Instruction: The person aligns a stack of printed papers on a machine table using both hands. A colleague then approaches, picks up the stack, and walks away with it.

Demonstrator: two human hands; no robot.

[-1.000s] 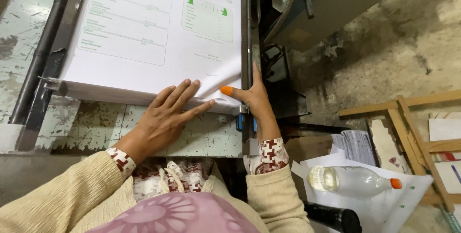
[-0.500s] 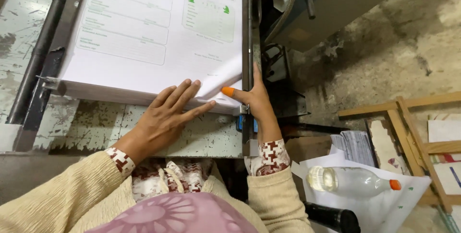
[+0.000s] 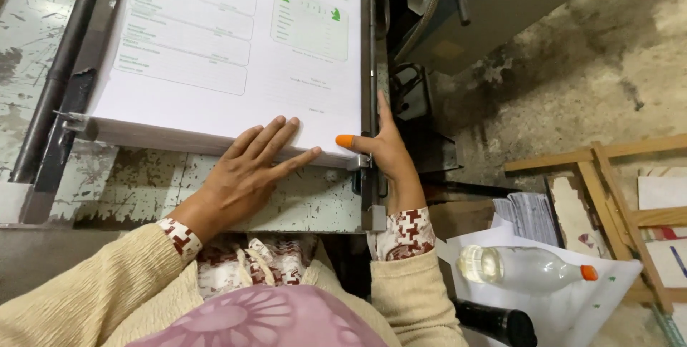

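Observation:
A thick stack of white printed sheets lies on a worn metal machine table. My left hand rests flat, fingers spread, on the stack's near edge. My right hand is at the stack's near right corner beside a metal side rail. Its thumb wears an orange rubber tip and presses on the top sheet; the fingers lie along the rail. The top sheet now lies flat.
A dark rail borders the stack on the left. Grey machine parts stand to the right. On the floor are a clear plastic bottle with an orange cap on white paper, a wooden frame and a black cylinder.
The corner of the top sheet, lifted and curled by my right hand before, has been laid down flat. My left hand has stayed in place.

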